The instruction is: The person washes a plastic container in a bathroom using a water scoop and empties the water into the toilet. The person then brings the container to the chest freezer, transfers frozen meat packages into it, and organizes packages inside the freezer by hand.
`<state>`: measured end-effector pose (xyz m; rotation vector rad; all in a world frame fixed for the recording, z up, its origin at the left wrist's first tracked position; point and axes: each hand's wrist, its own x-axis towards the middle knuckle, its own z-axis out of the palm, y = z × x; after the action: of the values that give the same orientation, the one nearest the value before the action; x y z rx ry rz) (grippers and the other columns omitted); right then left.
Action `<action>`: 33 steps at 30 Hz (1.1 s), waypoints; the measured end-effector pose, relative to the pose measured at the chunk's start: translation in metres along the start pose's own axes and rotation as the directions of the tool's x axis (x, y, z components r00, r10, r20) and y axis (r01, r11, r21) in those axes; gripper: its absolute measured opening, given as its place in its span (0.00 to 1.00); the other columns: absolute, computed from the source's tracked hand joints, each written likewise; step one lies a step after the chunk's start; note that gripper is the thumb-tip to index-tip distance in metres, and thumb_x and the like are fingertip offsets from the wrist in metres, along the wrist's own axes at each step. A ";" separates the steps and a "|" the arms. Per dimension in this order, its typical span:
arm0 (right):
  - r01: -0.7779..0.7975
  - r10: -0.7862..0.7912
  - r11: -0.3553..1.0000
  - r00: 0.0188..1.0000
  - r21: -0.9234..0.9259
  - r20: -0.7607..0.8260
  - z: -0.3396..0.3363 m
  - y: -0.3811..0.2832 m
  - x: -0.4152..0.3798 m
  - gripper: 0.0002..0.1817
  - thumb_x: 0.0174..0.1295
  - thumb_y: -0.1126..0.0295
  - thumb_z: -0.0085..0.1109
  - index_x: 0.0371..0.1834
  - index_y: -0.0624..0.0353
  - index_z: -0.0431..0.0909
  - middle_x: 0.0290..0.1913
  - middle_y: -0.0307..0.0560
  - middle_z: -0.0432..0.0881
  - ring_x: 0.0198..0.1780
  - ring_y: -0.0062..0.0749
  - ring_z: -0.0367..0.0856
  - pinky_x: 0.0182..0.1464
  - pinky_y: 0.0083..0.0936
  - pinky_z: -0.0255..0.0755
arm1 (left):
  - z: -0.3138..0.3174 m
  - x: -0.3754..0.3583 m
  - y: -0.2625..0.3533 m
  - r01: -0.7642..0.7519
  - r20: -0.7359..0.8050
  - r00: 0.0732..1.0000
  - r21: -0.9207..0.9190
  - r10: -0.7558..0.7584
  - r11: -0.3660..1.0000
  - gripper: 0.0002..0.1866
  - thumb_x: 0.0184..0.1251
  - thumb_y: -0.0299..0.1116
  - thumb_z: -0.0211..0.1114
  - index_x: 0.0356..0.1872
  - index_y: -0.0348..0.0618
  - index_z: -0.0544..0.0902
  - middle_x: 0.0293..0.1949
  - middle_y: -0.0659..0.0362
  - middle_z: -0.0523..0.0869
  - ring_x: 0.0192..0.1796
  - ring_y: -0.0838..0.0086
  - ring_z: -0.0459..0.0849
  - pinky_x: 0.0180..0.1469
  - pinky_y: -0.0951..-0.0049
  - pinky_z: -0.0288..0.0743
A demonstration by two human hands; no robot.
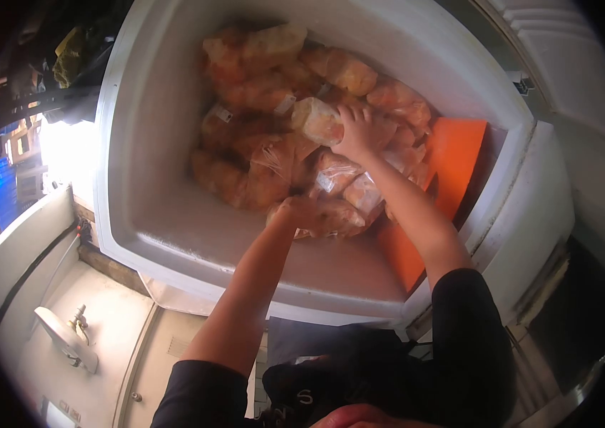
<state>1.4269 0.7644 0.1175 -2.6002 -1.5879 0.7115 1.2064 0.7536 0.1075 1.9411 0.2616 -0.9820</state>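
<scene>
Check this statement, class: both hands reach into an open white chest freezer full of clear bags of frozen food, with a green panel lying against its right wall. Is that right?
Not quite. The panel is orange, not green, as the head view shows. The rest stands: the left hand and right hand both reach into the open white chest freezer, onto the clear bags of frozen food.

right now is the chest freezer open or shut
Open: the freezer interior shows, piled with frozen bags, and both hands, left and right, reach inside.
</scene>
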 end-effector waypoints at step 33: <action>-0.058 -0.560 0.007 0.827 0.998 0.052 -0.104 -0.239 -0.330 0.54 0.41 0.67 0.80 0.70 0.59 0.52 0.62 0.46 0.68 0.64 0.33 0.67 0.66 0.32 0.62 | 0.279 -0.460 0.043 -0.624 -0.388 0.108 -0.743 -0.915 0.242 0.43 0.45 0.38 0.73 0.65 0.37 0.65 0.53 0.55 0.77 0.54 0.66 0.78 0.57 0.66 0.72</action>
<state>1.1402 0.6239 0.3908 -0.9883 -0.8311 1.6604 0.7777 0.5961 0.3946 0.7672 1.6851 0.7615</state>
